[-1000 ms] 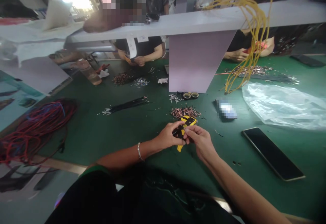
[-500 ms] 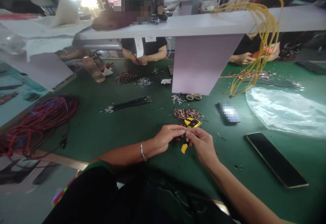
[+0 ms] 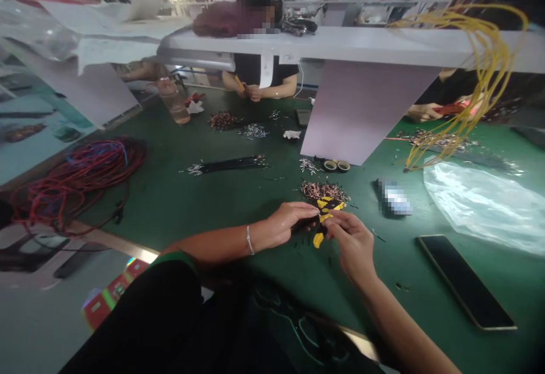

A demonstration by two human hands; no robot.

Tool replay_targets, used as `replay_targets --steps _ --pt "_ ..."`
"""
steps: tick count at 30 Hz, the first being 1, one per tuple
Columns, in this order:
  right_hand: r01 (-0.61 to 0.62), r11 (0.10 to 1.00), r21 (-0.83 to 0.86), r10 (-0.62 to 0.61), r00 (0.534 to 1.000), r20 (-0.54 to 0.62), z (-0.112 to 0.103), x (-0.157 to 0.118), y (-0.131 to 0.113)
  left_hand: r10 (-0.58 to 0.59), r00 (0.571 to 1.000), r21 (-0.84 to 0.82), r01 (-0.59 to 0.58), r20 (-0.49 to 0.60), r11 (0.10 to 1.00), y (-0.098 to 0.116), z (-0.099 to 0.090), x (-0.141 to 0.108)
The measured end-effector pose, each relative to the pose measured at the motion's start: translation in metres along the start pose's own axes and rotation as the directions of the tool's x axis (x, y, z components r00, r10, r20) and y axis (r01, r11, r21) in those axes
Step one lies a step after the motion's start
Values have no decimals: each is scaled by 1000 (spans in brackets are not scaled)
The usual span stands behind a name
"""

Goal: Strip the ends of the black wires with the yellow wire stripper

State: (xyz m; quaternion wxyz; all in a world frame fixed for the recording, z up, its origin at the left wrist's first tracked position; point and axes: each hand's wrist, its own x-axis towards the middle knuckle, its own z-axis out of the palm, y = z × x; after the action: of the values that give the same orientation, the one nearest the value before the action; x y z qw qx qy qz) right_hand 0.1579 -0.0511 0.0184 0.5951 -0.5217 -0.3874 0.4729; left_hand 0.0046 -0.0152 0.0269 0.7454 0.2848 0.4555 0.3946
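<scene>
Working over a green surface [image 3: 221,204], in the head camera's view, a person has the left hand [image 3: 283,222] and the right hand [image 3: 356,244] close together at a yellow-and-black hand tool [image 3: 332,202], just on the near side of a pile of copper-coloured bits [image 3: 320,190]. The left thumb and fingers are drawn together at the tool's left side; the right fingers curl in from the right. Whether either grips the tool or a thin piece cannot be made out. Farther off to the left lies a bundle of black wires [image 3: 232,164] with bright left ends; silvery pieces [image 3: 307,166] lie beyond the copper pile. Judging by that pile, the work looks well under way but unfinished, with both hands busy at the tool; whether the bundled wires are done or waiting is unclear. A dark-screened phone [image 3: 466,283] rests at near right, a clear plastic bag [image 3: 481,206] beyond it, and tangled red cables [image 3: 85,175] at left. On the far side, a co-worker's hands [image 3: 255,93] meet near a slim orange object [image 3: 240,84].
</scene>
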Motion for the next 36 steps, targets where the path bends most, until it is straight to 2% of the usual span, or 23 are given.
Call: replay_targets --steps 2,5,7,10,13,15,18,20,23,26,29,31,33,36 --pt "-5 997 75 10 998 -57 -1 -1 -2 -3 1000 -3 3 2 1000 3 1 0" --pt "-102 975 198 126 986 -113 -4 -3 -3 6 1000 -1 -6 -22 1000 4 3 -1" --pt "-196 942 274 231 968 -102 -7 -5 -2 8 999 -5 -9 -31 1000 4 5 -3" --pt "-320 880 350 352 936 -27 -9 -6 0 32 999 3 -32 -34 999 5 6 -6" --pt "-450 823 348 448 889 89 -6 -7 -1 63 997 32 -62 -36 998 6 7 -9" --pt "-551 778 302 530 834 157 -3 -6 -2 63 997 49 -61 -37 997 5 7 -10" --pt "-647 727 228 624 762 174 3 -3 -4 65 998 57 -63 -27 996 2 7 -11" --pt "-656 726 207 634 755 167 5 -1 -5 63 998 61 -62 -17 996 2 6 -11" --pt "-621 760 192 600 784 162 3 1 -6 99 995 71 -99 2 993 8 4 -11" --pt "-529 835 150 516 849 119 -3 1 -7 171 985 60 -173 27 983 19 1 -11" --pt "-319 947 41 317 947 53 -13 4 -6 173 984 50 -175 45 983 29 -1 -11" --pt "-147 983 -111 150 988 23 -21 7 -4 142 987 70 -147 72 987 31 -2 -11" --pt "-4 948 -318 9 1000 14 -27 9 -4 97 991 98 -106 89 990 31 -3 -9" --pt "182 818 -546 -204 979 20 -32 9 -2 42 995 132 -54 91 990 27 -3 -7"
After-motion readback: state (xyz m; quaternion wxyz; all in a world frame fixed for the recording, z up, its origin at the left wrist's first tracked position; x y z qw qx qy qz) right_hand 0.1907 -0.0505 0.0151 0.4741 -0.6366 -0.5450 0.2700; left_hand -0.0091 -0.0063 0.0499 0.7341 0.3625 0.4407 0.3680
